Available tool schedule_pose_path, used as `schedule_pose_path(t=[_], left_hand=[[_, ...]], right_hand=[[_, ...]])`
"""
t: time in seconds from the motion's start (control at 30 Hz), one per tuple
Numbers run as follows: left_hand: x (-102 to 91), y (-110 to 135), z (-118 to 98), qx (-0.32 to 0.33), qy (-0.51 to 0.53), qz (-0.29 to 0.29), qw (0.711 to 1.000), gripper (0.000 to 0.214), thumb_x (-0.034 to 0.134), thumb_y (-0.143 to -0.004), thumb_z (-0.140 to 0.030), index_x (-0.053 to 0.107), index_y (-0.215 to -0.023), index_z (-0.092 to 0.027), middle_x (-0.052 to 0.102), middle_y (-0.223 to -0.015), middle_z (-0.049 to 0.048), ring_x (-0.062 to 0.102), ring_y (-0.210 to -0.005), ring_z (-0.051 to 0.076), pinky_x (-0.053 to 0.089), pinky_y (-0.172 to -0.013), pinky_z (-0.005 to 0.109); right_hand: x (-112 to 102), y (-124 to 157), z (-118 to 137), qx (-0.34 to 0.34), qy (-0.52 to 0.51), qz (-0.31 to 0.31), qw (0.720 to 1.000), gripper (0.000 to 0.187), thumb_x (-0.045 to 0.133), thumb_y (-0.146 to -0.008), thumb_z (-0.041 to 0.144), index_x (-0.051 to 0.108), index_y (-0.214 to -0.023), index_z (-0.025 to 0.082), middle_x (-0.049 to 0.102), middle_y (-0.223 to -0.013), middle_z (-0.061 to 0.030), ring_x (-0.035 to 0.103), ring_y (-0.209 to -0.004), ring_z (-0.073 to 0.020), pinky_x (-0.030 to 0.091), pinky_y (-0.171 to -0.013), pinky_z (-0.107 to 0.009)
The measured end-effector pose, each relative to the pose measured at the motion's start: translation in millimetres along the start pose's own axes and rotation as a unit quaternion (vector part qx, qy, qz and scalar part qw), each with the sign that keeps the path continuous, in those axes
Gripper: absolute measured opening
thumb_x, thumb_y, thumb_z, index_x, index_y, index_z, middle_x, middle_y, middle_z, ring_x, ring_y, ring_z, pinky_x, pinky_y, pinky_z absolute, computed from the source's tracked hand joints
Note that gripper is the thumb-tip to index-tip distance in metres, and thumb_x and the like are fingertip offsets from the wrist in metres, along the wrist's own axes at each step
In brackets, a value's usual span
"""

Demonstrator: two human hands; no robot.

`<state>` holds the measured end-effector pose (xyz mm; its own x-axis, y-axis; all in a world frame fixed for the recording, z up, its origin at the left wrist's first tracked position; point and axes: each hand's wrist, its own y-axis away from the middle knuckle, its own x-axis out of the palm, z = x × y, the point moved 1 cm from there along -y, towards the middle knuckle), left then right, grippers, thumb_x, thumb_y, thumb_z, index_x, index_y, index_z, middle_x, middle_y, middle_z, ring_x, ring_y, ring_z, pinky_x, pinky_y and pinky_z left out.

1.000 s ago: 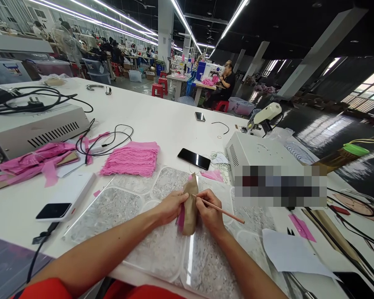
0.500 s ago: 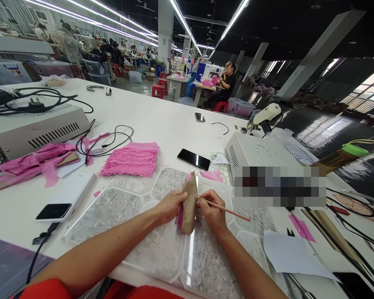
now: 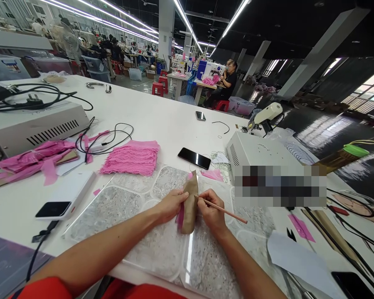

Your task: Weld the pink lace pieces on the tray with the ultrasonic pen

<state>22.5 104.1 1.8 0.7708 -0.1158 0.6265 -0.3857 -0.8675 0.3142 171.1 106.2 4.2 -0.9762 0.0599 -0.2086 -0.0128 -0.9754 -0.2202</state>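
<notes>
My left hand [image 3: 171,206] presses a brown cardboard template [image 3: 190,204] flat, fingers closed on its left edge, with a pink fabric piece [image 3: 180,218] showing from under it. My right hand [image 3: 210,211] grips a thin wooden pencil [image 3: 224,211], its tip touching the template's right edge. Both rest on a clear plastic mat [image 3: 124,207] over speckled grey panels.
A stack of pink fabric pieces [image 3: 131,158] lies beyond the mat. Black phones [image 3: 194,158] [image 3: 53,209], cables [image 3: 104,139], grey machine boxes [image 3: 34,126] [image 3: 255,151] and loose pink scraps [image 3: 34,155] surround it. White paper [image 3: 299,257] lies at right. A seated person [image 3: 226,81] works far back.
The pencil tip has shifted slightly along the template's right edge. My left hand stays in place; the view has barely moved.
</notes>
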Motion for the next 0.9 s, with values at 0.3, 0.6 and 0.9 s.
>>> schedule_pose_path(t=[0.3,0.6,0.9], left_hand=[[1.5,1.0,-1.4,0.003,-0.009,-0.009,1.000,0.031,0.079,-0.068,-0.034,0.068,-0.083,-0.010,0.069,-0.079,0.0069,0.062,-0.075,0.016,0.047,-0.073,0.028],[-2.6,-0.7,1.9,-0.003,-0.008,-0.008,1.000,0.039,0.082,-0.064,-0.038,0.068,-0.084,-0.008,0.067,-0.075,0.0064,0.062,-0.076,0.018,0.047,-0.075,0.030],[-2.1,-1.5,2.0,0.002,0.005,-0.008,1.000,0.033,0.079,-0.068,-0.033,0.068,-0.087,-0.009,0.068,-0.082,0.0085,0.063,-0.080,0.018,0.048,-0.079,0.030]], right_hand=[[-1.7,-0.5,0.8,-0.009,0.019,-0.004,1.000,0.009,0.057,-0.067,0.025,0.053,-0.061,0.020,0.050,-0.050,0.0048,0.042,-0.045,-0.0095,0.033,-0.042,-0.022],[-1.5,-1.4,1.9,-0.012,0.031,-0.009,0.999,0.009,0.057,-0.067,0.026,0.054,-0.061,0.021,0.049,-0.051,0.0047,0.042,-0.045,-0.0098,0.034,-0.042,-0.023],[-1.5,-1.4,6.0,-0.010,0.034,-0.013,0.999,0.008,0.056,-0.065,0.024,0.053,-0.058,0.020,0.048,-0.048,0.0054,0.040,-0.044,-0.0089,0.032,-0.041,-0.022]])
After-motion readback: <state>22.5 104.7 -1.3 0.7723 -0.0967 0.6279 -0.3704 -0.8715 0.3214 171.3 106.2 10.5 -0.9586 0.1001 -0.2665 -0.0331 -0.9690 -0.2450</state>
